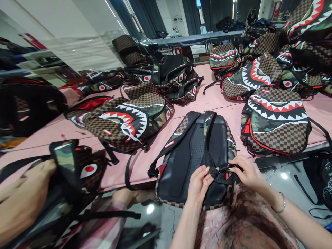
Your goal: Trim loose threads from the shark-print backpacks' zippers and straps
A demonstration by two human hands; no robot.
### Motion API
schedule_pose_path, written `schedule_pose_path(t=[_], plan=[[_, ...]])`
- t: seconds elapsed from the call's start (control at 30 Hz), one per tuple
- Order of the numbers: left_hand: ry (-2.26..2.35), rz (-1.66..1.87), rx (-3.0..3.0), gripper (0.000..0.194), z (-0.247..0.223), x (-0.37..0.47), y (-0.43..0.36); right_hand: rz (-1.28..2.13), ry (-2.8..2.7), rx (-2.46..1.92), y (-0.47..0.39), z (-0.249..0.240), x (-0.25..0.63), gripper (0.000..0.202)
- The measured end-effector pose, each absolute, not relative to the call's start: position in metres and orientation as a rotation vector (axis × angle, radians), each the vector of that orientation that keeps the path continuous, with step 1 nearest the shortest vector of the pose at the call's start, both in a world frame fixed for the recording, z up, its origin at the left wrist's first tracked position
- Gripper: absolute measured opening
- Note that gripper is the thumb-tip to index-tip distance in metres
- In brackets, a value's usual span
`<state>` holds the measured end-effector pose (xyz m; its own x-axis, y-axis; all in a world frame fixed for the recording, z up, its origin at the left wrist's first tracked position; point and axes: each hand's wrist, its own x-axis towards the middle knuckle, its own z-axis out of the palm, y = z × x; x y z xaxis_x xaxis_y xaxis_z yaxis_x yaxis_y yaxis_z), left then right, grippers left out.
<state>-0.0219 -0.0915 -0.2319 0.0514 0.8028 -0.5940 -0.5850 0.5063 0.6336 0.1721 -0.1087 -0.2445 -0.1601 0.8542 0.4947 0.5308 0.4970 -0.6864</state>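
Note:
A black-backed backpack [178,176] with checkered edges lies in front of me, its back panel and shoulder straps facing up. Near the lower end of its right shoulder strap [210,138], my left hand [200,182] pinches the bunched black webbing strap [214,172] between thumb and fingers. My right hand [244,170], a bracelet at its wrist, is closed on the same webbing at the bag's right edge. A small dark piece shows at its fingertips, too small to make out.
At the left, another person's hand [31,193] holds a backpack [90,169] with a red-and-white eye. Shark-mouth backpacks [277,121] lie to my right, with another backpack [129,117] ahead on the left. More are piled farther back on the pink table [192,103].

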Motion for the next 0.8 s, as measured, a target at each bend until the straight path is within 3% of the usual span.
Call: schedule_pose_path(t=[0.8], plan=[[1.110, 1.088, 0.291, 0.028, -0.233, -0.018, -0.096, 0.394, -2.126, -1.098, -0.094, -0.240, 0.165, 0.018]])
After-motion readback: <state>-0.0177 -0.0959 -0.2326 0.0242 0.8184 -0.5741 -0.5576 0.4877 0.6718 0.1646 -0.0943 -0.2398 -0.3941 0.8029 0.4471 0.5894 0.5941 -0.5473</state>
